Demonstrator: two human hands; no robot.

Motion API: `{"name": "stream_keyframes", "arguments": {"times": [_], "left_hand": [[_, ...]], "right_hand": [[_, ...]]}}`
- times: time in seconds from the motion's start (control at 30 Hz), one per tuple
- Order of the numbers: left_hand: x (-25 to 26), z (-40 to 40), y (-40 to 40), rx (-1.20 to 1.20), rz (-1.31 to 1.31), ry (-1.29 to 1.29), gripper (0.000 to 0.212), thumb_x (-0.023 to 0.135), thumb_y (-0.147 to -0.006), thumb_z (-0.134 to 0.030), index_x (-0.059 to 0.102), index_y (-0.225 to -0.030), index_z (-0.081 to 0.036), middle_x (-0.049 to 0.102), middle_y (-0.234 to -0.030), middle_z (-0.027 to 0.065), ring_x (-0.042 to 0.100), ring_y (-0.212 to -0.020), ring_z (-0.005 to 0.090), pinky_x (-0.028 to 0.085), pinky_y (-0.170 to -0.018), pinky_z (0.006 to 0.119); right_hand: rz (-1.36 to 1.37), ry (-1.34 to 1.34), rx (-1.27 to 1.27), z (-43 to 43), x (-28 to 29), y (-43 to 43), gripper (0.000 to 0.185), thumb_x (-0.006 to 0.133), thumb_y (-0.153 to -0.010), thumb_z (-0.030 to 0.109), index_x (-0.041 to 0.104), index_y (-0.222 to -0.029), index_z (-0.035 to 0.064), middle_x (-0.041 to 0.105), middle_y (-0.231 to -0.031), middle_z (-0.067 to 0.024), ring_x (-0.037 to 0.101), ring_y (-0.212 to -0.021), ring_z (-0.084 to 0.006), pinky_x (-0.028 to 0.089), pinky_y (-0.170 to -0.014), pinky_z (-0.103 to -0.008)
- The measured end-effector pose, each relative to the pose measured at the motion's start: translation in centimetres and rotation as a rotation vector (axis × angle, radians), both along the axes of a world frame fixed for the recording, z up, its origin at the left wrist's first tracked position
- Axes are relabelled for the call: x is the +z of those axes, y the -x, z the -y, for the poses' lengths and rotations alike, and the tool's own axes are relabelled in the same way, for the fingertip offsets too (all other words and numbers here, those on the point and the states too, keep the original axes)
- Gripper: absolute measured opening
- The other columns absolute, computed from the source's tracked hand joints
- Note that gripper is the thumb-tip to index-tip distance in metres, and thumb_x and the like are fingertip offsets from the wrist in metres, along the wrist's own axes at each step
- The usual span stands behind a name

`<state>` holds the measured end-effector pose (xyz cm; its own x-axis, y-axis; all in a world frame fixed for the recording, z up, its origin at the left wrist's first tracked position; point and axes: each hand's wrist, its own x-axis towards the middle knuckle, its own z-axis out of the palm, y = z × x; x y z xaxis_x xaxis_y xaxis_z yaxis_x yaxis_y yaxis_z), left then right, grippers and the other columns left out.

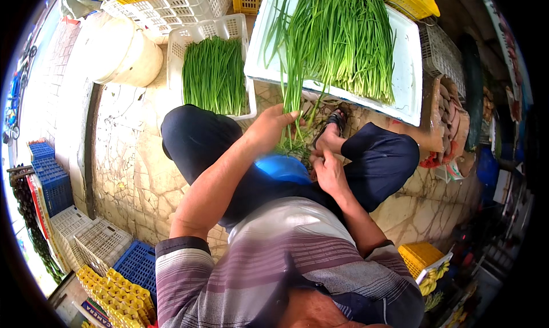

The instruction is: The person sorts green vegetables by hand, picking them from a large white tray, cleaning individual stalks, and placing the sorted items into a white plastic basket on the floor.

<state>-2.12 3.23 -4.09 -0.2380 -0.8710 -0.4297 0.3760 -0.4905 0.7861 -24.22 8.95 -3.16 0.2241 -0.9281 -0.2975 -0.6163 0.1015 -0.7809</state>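
Note:
My left hand (pixel 272 124) grips a small bunch of long green chives (pixel 293 88) near its lower ends. The leaves reach up over the edge of a white foam tray (pixel 406 66). On that tray lies a large heap of chives (pixel 343 41), pale stem ends towards me. My right hand (pixel 329 171) is lower and to the right, its fingers bent close together; whether they pinch anything is hidden. Between my knees are loose green trimmings (pixel 294 148), just above a blue plastic object (pixel 283 168).
Neatly laid chives (pixel 214 75) fill a white plastic crate (pixel 175 58) at my left knee. A whitish bucket (pixel 141 62) stands farther left. To the right is a cardboard box (pixel 436 113) of long brownish produce. Yellow egg trays (pixel 116 296) and a blue crate (pixel 136 266) lie behind left.

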Motion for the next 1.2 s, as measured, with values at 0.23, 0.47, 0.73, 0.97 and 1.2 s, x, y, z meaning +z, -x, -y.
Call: {"name": "stream_keyframes", "arguments": {"times": [0.23, 0.47, 0.73, 0.97, 1.2], "left_hand": [[2.3, 0.2, -0.2, -0.089, 0.317, 0.006, 0.022, 0.062, -0.095, -0.022, 0.065, -0.095, -0.001, 0.061, -0.075, 0.0034, 0.051, -0.066, 0.0116, 0.041, -0.060, 0.029], [1.1, -0.2, -0.7, -0.037, 0.265, 0.013, 0.023, 0.064, -0.093, -0.024, 0.066, -0.091, 0.000, 0.061, -0.074, 0.0035, 0.051, -0.065, 0.0113, 0.041, -0.057, 0.029], [-0.9, 0.0, -0.5, -0.044, 0.237, 0.002, 0.020, 0.063, -0.092, -0.015, 0.065, -0.103, 0.002, 0.065, -0.085, 0.0060, 0.060, -0.071, 0.0126, 0.051, -0.063, 0.028], [-1.0, -0.1, -0.4, -0.022, 0.220, 0.019, 0.019, 0.063, -0.093, -0.018, 0.065, -0.097, 0.000, 0.062, -0.074, 0.0041, 0.053, -0.064, 0.0118, 0.042, -0.057, 0.029], [0.9, -0.3, -0.1, 0.088, 0.084, 0.002, 0.016, 0.055, -0.097, -0.015, 0.060, -0.103, 0.000, 0.063, -0.082, 0.0069, 0.056, -0.069, 0.0144, 0.045, -0.063, 0.029]], "right_hand": [[0.373, 0.001, -0.079, 6.4, 0.5, -4.5, 0.017, 0.062, -0.096, 0.014, 0.062, -0.101, -0.0029, 0.062, -0.076, -0.0030, 0.054, -0.065, -0.0078, 0.044, -0.056, -0.0251], [0.502, -0.037, -0.160, 5.8, -1.6, -5.2, 0.020, 0.064, -0.096, 0.019, 0.061, -0.095, -0.0010, 0.056, -0.072, 0.0013, 0.047, -0.063, -0.0055, 0.039, -0.056, -0.0233], [0.549, -0.064, -0.205, 6.2, -2.6, -5.5, 0.023, 0.064, -0.096, 0.022, 0.062, -0.094, -0.0006, 0.055, -0.072, 0.0034, 0.045, -0.064, -0.0039, 0.037, -0.055, -0.0224], [0.680, -0.204, -0.260, 6.9, -3.3, -5.4, 0.019, 0.062, -0.097, 0.019, 0.059, -0.090, 0.0022, 0.053, -0.068, 0.0013, 0.049, -0.057, -0.0072, 0.039, -0.051, -0.0227], [0.520, 0.036, -0.275, 4.0, -4.4, -4.5, 0.019, 0.058, -0.097, 0.020, 0.062, -0.091, 0.0022, 0.052, -0.068, 0.0000, 0.047, -0.060, -0.0088, 0.037, -0.054, -0.0246]]}}
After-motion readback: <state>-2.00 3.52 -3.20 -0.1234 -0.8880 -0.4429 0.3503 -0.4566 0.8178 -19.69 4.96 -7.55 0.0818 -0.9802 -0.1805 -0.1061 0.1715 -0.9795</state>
